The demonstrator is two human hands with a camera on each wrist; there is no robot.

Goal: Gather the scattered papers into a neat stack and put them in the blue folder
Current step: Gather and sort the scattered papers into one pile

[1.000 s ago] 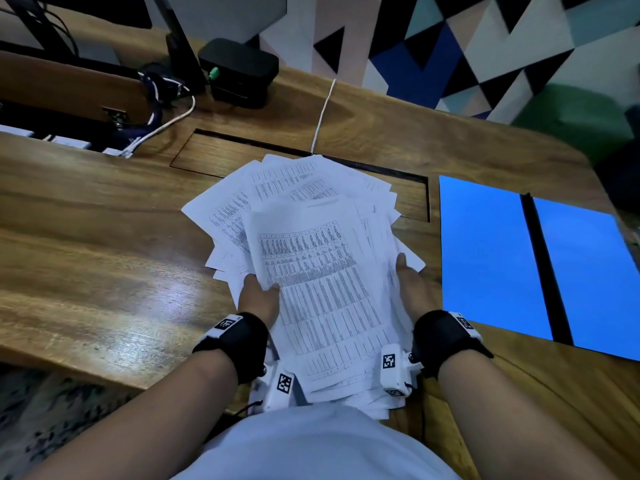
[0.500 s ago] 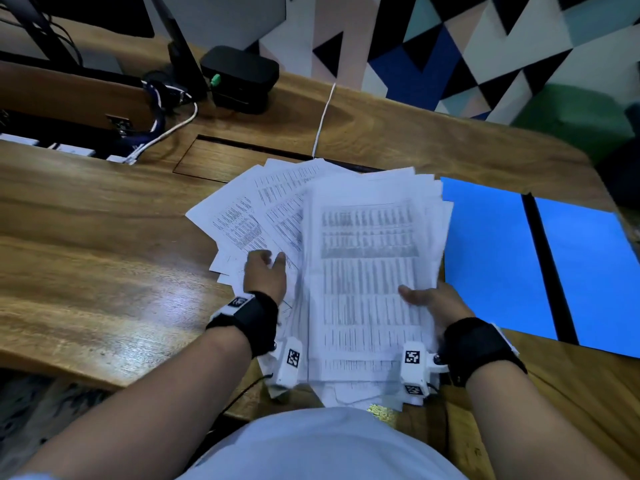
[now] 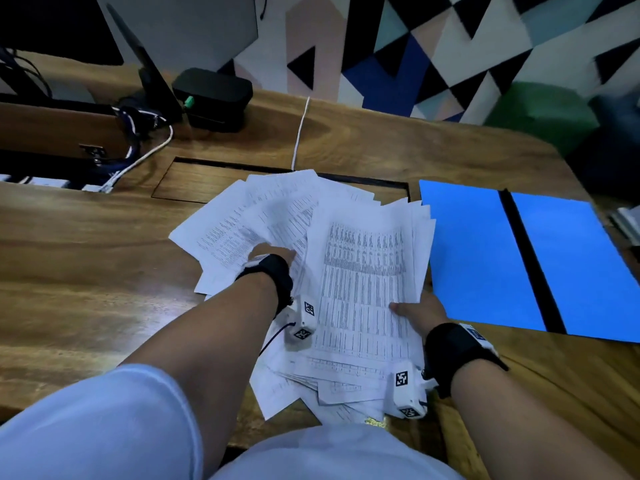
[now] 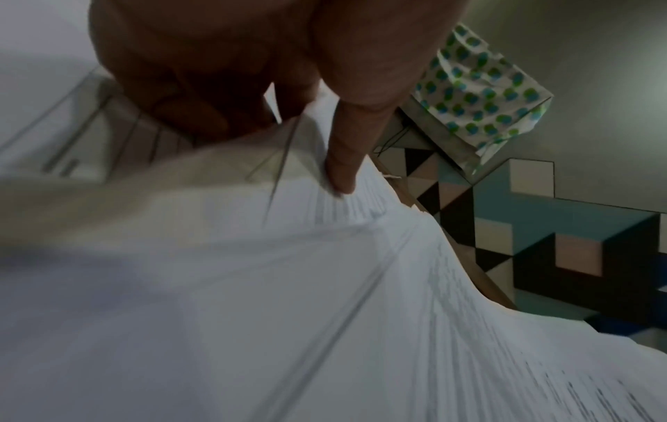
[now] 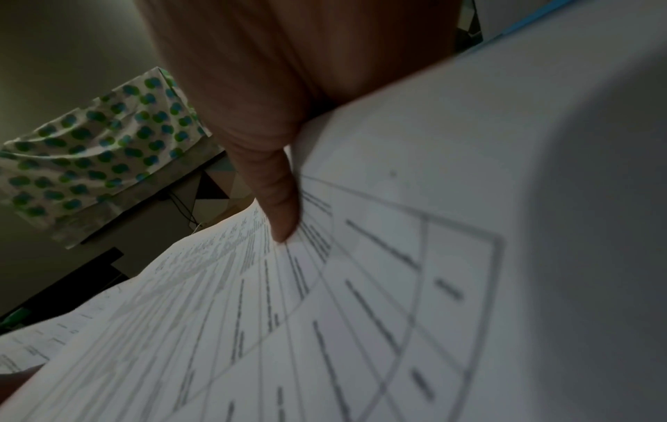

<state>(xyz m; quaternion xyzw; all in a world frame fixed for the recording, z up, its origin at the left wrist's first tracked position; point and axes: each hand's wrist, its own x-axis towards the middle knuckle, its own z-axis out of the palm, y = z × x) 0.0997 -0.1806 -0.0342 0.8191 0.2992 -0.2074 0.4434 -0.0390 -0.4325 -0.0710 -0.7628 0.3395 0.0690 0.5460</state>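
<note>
White, thin papers (image 3: 363,271) lay fanned and messy. Right hand (image 3: 420,315) pinched them, thumb on top; left hand (image 3: 272,254) gripped sheets too. Flat blue folder (image 3: 478,258) lay beside the right fingers.

L hand (image 3: 272,252) fingers curled, R hand (image 3: 420,311) thumb pinching

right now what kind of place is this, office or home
Probably an office or study desk. A wooden desk holds printed papers, an open blue folder, cables and a black box. The patterned wall could suit either.
</note>
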